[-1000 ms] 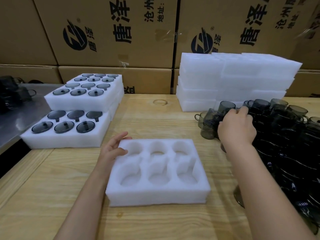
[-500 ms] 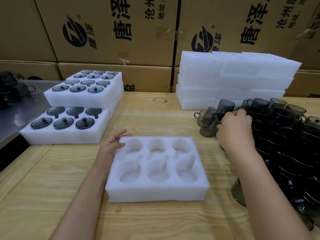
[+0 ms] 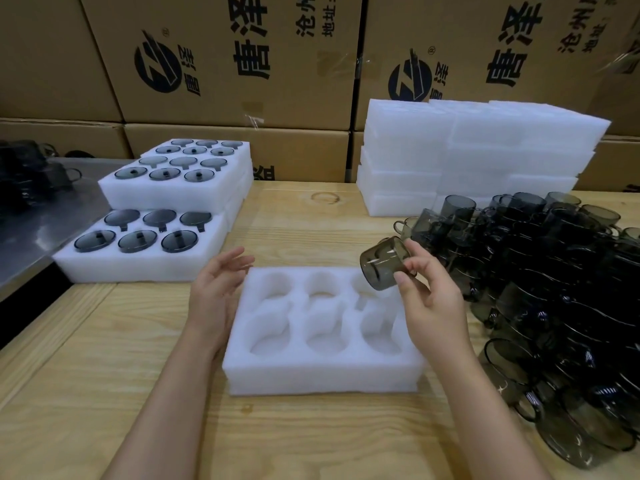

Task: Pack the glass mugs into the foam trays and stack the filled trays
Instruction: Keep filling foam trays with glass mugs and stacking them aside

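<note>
While my right hand (image 3: 429, 306) pinches a smoky glass mug (image 3: 382, 263) between thumb and fingers (image 3: 420, 251), the mug hangs tipped on its side above the far right pocket of the empty foam tray (image 3: 322, 375), which lies mid-surface (image 3: 104, 375). My left hand (image 3: 214, 292) is just beside the tray's far left corner, loose and spread, holding nothing. The loose mugs (image 3: 554, 271) crowd the right edge. The filled trays (image 3: 145, 265) sit stacked at the left edge, and the spare trays (image 3: 485, 150) sit toward the far edge.
</note>
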`<move>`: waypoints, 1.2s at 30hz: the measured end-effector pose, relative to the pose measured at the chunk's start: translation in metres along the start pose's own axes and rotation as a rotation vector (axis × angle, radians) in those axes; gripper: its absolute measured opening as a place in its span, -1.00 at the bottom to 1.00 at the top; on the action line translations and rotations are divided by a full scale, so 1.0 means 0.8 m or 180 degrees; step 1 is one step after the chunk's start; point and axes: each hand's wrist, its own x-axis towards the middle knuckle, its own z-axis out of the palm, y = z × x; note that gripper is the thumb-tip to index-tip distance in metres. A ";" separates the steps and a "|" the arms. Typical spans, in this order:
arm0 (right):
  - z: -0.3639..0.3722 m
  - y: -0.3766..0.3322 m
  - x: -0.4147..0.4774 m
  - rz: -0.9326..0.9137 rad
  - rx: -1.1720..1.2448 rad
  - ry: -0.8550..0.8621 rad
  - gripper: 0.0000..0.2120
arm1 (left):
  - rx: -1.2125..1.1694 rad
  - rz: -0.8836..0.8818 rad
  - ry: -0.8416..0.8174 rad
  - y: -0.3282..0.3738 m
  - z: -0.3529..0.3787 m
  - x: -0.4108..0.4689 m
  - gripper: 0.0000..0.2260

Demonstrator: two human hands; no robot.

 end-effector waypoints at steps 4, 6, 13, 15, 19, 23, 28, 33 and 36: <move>0.002 -0.002 -0.002 -0.0138 0.0104 -0.0016 -0.74 | 0.0999 0.1237 -0.0072 0.029 0.029 -0.025 -0.67; 0.001 -0.003 -0.003 -0.0193 0.0218 -0.0028 -0.74 | 0.1637 0.1486 -0.0782 0.036 0.055 -0.044 -0.63; -0.006 -0.010 -0.005 -0.0289 0.0793 -0.0507 -0.72 | 0.2140 0.0349 -0.2449 0.031 0.122 -0.042 -0.10; -0.006 -0.012 -0.005 -0.0257 0.0862 -0.0647 -0.72 | 0.1732 0.0236 -0.2569 0.025 0.127 -0.038 -0.09; -0.003 -0.013 -0.003 0.0017 0.0683 -0.0375 -0.74 | 0.1649 0.0491 -0.2121 0.012 0.128 -0.033 -0.20; 0.002 -0.015 -0.003 0.0529 0.0651 -0.0316 -0.64 | 0.2042 0.0791 -0.1599 0.003 0.140 -0.040 -0.29; 0.013 -0.012 -0.005 0.0601 0.0352 -0.0382 -0.35 | 0.2742 0.1296 -0.1309 0.000 0.146 -0.046 -0.44; 0.011 -0.007 0.003 0.0727 0.0344 -0.0210 -0.35 | 0.2360 0.1007 -0.1948 -0.003 0.137 -0.043 -0.59; 0.007 -0.004 0.014 0.0676 0.0199 -0.0081 -0.45 | 0.1991 0.0728 -0.2056 -0.001 0.132 -0.040 -0.67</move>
